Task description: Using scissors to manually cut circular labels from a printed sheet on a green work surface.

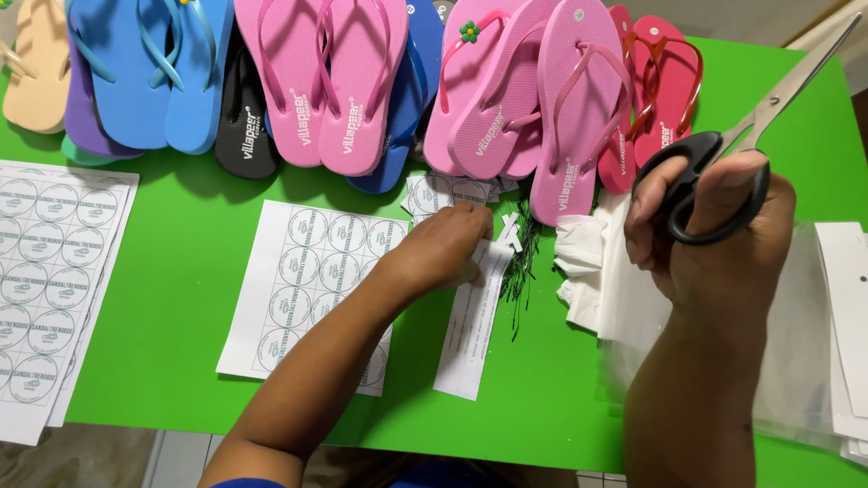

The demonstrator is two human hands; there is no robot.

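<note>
While the right hand (714, 226) holds a pair of scissors (768, 108) by the black handles, blades shut and pointing up and away, the left hand (448, 248) rests fingers-down on a narrow paper strip (470, 334). The strip's long axis runs from those fingers back toward the person, well to the left of the scissors; a sheet of round labels (307, 271) lies just left of that hand.

We see a bright, evenly lit scene, the light falling from overhead and slightly ahead of us. The green desk (181, 271) looks saturated, without glare. Soft shadows lie under the row of flip-flops (353, 90) and beneath the left hand (443, 248). The right hand (705, 235), close to the lens, reads dark and a little soft, and the scissors (723, 172) it holds catch a pale sheen on the blades. We notice mild wide-angle bending at the edges. The clear plastic (796, 343) at right looks hazy.
</note>
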